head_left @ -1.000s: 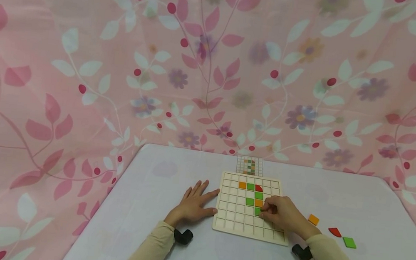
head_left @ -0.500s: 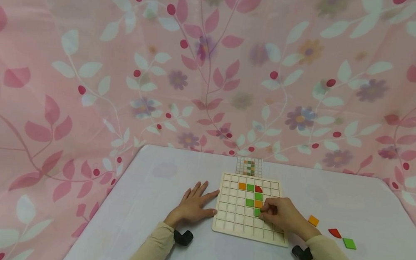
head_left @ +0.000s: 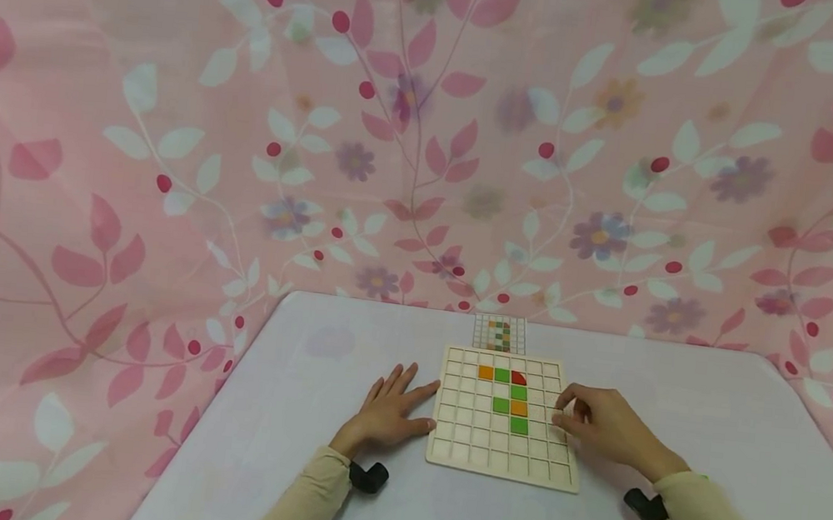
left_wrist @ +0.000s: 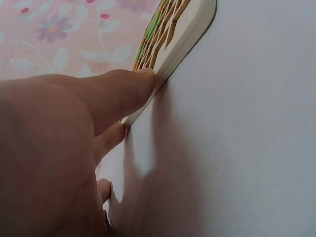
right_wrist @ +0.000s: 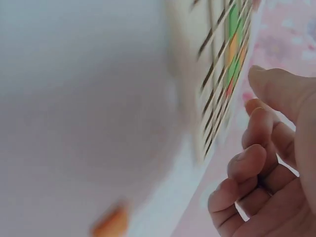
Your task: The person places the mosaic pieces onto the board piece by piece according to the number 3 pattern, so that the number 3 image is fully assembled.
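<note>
A pale wooden grid board (head_left: 465, 457) lies on the table. Several tiles are set in its squares, among them a red rounded piece (head_left: 518, 379), an orange square (head_left: 518, 408) and, lowest of them, a green square (head_left: 518, 426). My left hand (head_left: 382, 416) is spread flat at the board's left side; its thumb (left_wrist: 123, 91) and a fingertip touch the edge. Over the board's right edge hovers my right hand (head_left: 604, 425), thumb and forefinger apart and the other fingers loosely bent, with nothing between them. In the right wrist view its thumb (right_wrist: 276, 86) shows beside the board.
A printed pattern card (head_left: 500, 333) with a small coloured grid lies beyond the board's far edge. A loose orange tile (right_wrist: 112, 222) shows blurred on the table in the right wrist view. Behind the white table (head_left: 348, 345) hangs a flowered pink cloth (head_left: 429, 127).
My right hand has let go of the lowest green tile and moved right, uncovering it on the board. The arm now hides the loose tiles at the right. My left hand stays put.
</note>
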The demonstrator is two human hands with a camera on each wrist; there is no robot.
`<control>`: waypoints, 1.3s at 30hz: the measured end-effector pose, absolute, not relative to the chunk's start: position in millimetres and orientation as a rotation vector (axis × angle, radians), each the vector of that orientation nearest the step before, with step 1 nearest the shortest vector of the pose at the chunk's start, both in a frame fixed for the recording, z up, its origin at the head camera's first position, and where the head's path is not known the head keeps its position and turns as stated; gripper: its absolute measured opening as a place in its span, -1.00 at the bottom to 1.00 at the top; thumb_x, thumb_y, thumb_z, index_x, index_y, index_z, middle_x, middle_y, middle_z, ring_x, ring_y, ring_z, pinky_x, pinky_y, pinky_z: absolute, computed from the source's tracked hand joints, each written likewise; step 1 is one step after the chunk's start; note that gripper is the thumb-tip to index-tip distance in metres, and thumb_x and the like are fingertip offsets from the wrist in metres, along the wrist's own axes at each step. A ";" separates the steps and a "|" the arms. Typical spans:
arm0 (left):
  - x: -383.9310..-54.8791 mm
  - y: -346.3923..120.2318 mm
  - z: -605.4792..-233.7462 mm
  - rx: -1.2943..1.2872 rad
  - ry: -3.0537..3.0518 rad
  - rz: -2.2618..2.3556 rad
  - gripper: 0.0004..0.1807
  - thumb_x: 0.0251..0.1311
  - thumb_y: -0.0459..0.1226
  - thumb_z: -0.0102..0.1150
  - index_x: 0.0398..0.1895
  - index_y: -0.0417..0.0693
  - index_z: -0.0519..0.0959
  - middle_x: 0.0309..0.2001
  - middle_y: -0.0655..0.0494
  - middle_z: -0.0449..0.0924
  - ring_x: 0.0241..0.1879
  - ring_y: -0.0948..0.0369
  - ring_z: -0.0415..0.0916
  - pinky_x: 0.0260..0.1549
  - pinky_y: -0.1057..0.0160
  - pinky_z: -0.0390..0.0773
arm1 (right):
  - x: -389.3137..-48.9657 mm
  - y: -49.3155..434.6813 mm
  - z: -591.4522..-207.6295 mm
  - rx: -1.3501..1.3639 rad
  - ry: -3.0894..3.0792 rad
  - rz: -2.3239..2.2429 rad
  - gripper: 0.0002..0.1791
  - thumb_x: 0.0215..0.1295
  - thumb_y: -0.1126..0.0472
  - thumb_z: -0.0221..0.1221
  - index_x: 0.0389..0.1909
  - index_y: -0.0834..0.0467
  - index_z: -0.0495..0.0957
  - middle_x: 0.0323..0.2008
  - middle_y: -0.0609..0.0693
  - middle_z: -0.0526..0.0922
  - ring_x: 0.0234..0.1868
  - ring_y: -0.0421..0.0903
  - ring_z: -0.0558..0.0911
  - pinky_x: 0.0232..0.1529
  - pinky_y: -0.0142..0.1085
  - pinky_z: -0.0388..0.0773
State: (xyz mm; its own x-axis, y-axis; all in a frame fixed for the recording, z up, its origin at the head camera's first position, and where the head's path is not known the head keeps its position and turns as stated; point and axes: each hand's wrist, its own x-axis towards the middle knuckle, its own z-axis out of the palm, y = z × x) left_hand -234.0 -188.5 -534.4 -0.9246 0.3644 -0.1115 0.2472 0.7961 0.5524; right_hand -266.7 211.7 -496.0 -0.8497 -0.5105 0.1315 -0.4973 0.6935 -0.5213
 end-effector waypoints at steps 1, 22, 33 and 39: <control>-233.7 -188.5 -534.4 0.481 2.773 0.811 -0.22 0.47 0.16 0.15 0.68 0.23 0.25 0.76 -0.13 -0.20 0.73 -0.19 -0.37 0.60 -0.39 -0.29 | -266.8 220.8 -493.6 -0.835 2.886 -0.839 -0.82 0.35 0.08 0.45 -0.16 0.03 0.68 -0.54 -0.25 0.49 -0.55 -0.36 0.37 -0.52 -0.43 0.36; -232.6 -190.3 -530.6 0.462 2.772 0.880 -0.25 0.44 0.10 0.26 0.62 0.16 0.35 0.73 -0.18 -0.08 0.72 -0.22 -0.27 0.57 -0.45 -0.18 | -242.2 358.2 -499.8 -0.522 2.939 -0.731 -0.74 0.30 0.03 0.47 -0.15 0.09 0.70 -0.45 -0.20 0.49 -0.52 -0.36 0.33 -0.55 -0.42 0.31; -234.1 -189.7 -526.8 0.492 2.761 0.884 -0.27 0.42 0.03 0.30 0.60 0.12 0.38 0.72 -0.22 -0.09 0.72 -0.25 -0.27 0.56 -0.46 -0.20 | -232.5 356.8 -515.1 -0.498 2.925 -0.745 -0.77 0.28 0.01 0.50 -0.18 0.00 0.71 -0.40 -0.20 0.56 -0.40 -0.40 0.40 -0.37 -0.44 0.44; -233.2 -189.6 -527.1 0.503 2.767 0.893 -0.28 0.44 0.02 0.29 0.60 0.10 0.38 0.72 -0.24 -0.11 0.72 -0.25 -0.28 0.57 -0.45 -0.22 | -231.6 352.0 -515.8 -0.649 2.931 -0.787 -0.75 0.22 0.23 0.51 -0.11 -0.04 0.73 -0.28 -0.26 0.72 -0.31 -0.47 0.52 -0.30 -0.44 0.57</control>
State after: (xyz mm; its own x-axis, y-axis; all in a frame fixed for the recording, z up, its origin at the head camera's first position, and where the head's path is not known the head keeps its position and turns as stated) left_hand -233.2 -189.6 -527.1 -0.9243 0.3741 -0.0757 0.2593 0.7609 0.5948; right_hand -231.6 352.0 -515.8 -0.9119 -0.4044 0.0698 -0.3850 0.7840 -0.4869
